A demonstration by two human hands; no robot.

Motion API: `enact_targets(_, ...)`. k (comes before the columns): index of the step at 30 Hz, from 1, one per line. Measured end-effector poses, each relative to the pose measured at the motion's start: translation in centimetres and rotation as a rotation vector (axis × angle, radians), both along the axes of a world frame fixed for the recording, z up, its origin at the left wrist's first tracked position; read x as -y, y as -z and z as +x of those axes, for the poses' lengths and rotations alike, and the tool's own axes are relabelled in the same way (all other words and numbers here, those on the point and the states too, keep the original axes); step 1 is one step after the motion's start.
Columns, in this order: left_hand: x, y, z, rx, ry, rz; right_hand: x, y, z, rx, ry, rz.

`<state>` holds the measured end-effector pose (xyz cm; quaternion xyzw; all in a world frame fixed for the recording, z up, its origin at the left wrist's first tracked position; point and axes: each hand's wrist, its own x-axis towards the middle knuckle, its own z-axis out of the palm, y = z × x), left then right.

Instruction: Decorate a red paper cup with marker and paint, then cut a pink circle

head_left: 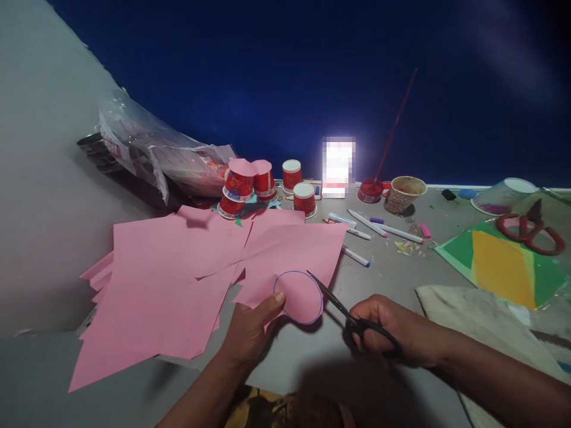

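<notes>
My left hand (pixel 252 327) pinches a sheet of pink paper (pixel 298 246), its thumb lying on top beside a circle drawn in blue pen (pixel 298 297). Part of the paper around the circle's lower edge is cut away. My right hand (pixel 383 327) grips black-handled scissors (pixel 352 319), with fingers through the loops. The blades point up and left, and one lies across the paper at the circle's upper right edge. More pink paper sheets (pixel 165 285) are stacked at the left, partly under the held piece.
Red paper cups (pixel 304 200) stand at the back, two topped with pink paper. Several markers (pixel 370 223) lie centre right, near a paint pot with a brush (pixel 370 190) and a patterned cup (pixel 404 195). Red-handled scissors (pixel 530 232) rest on green and yellow paper (pixel 502 267); a stained cloth (pixel 482 333) lies nearer.
</notes>
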<state>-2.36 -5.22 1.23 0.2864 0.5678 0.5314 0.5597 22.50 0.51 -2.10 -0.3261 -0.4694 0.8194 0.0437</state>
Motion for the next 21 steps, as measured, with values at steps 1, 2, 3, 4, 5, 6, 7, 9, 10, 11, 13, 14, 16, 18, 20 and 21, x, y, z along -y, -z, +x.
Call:
enact_targets(1,0.0,-0.3,0.0,0.003,-0.001,-0.009,0.0,-0.1,0.0,0.000,0.004,-0.007)
enact_targets(2,-0.1,-0.5,0.1,0.010,0.003,-0.015,0.0,-0.2,0.0,-0.002,0.006,-0.011)
enact_targets(3,-0.1,-0.7,0.1,0.019,0.007,-0.018,0.0,-0.3,-0.1,-0.009,0.007,-0.013)
enact_targets(4,0.0,-0.7,0.1,0.028,0.005,-0.017,0.0,-0.3,0.0,-0.017,0.005,-0.014)
enact_targets(5,0.0,-0.6,0.0,0.035,0.002,-0.015,-0.1,-0.3,0.0,-0.022,-0.002,-0.013)
enact_targets(6,0.1,-0.4,-0.1,0.041,-0.003,-0.012,-0.1,-0.3,0.0,-0.021,-0.010,-0.013)
enact_targets(7,0.1,-0.1,-0.1,0.045,-0.007,-0.010,-0.1,-0.3,0.0,-0.020,-0.014,-0.012)
enact_targets(9,0.2,0.6,-0.3,0.047,-0.012,-0.011,-0.1,-0.2,0.1,-0.016,-0.019,-0.008)
enact_targets(10,0.2,0.8,-0.4,0.048,-0.011,-0.015,-0.1,-0.2,0.1,-0.013,-0.020,-0.004)
enact_targets(11,0.2,1.0,-0.5,0.049,-0.008,-0.021,-0.1,-0.3,0.1,-0.014,-0.019,-0.001)
enact_targets(13,0.1,0.7,-0.6,0.036,0.002,-0.025,-0.1,-0.4,0.1,-0.024,-0.016,-0.001)
enact_targets(14,0.0,0.4,-0.6,0.020,0.011,-0.022,-0.1,-0.4,0.1,-0.030,-0.011,-0.005)
enact_targets(16,-0.1,-0.4,-0.7,-0.019,0.038,-0.010,-0.1,-0.4,0.1,-0.038,-0.003,-0.017)
enact_targets(18,-0.1,-1.1,-0.7,-0.032,0.063,0.007,-0.1,-0.3,0.2,-0.012,-0.008,-0.030)
enact_targets(20,-0.1,-1.3,-0.8,-0.001,0.086,0.013,-0.2,0.0,0.3,0.029,-0.027,-0.035)
enact_targets(21,-0.1,-1.1,-0.9,0.015,0.095,0.014,-0.2,0.1,0.4,0.044,-0.036,-0.036)
